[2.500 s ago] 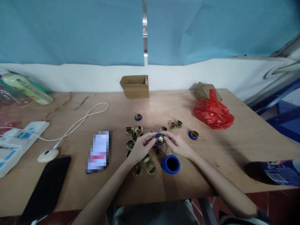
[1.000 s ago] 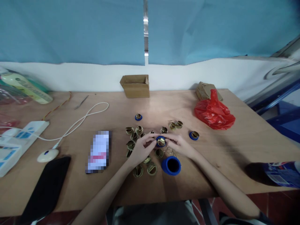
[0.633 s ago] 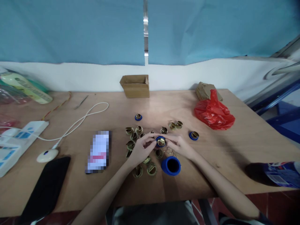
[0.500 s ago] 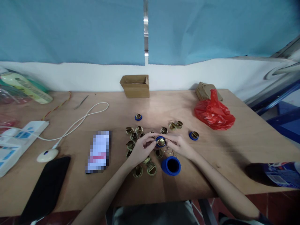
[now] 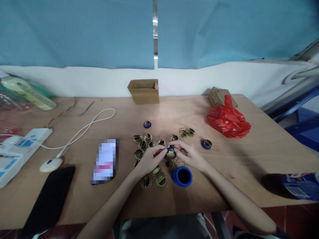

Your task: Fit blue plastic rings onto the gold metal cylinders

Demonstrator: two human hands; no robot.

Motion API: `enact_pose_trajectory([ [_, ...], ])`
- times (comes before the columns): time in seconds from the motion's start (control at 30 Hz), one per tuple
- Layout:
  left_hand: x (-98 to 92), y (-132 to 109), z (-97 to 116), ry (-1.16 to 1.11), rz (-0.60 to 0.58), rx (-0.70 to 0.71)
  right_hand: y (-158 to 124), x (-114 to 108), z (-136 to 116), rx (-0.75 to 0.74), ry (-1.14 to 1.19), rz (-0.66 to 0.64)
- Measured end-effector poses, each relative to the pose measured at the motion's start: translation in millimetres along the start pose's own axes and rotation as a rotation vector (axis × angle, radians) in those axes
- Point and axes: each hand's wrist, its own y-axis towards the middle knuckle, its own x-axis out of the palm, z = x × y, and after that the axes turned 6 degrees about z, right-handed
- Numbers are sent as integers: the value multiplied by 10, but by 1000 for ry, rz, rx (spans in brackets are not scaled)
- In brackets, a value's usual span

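Note:
My left hand [image 5: 149,160] and my right hand [image 5: 189,155] meet over the middle of the wooden table [image 5: 261,149]. Between their fingertips they pinch a small brass disc in a blue ring [image 5: 170,153]. Several loose brass discs [image 5: 142,144] lie on the table under and around my hands. A blue cup-shaped cap [image 5: 182,176] stands open-side up just in front of my right hand. Two finished blue-ringed pieces rest apart, one farther back [image 5: 147,124] and one to the right [image 5: 206,143].
A small cardboard box [image 5: 144,91] stands at the back, a red plastic bag [image 5: 228,119] at the right. On the left lie a white cable [image 5: 84,127], a power strip [image 5: 20,146], a black phone [image 5: 50,199] and a blurred card [image 5: 105,161]. A blue can [image 5: 299,184] lies at the right edge.
Both hands stay pinched on the blue-ringed piece and have shifted it slightly toward me; the fingers have turned a little around it.

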Motion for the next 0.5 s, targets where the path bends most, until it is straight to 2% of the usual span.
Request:
enact_pose_trajectory([
  [0.2,3,-11,-22,194,92,108,-5,11,-9,69,104,-21],
  [0.3,14,-1,-53,154,167,111,15,3,37,59,78,15],
  [0.37,14,7,-70,94,194,101,26,-3,80,73,66,-6],
  [0.5,6,5,-88,76,161,75,32,-6,132,109,56,-90],
])
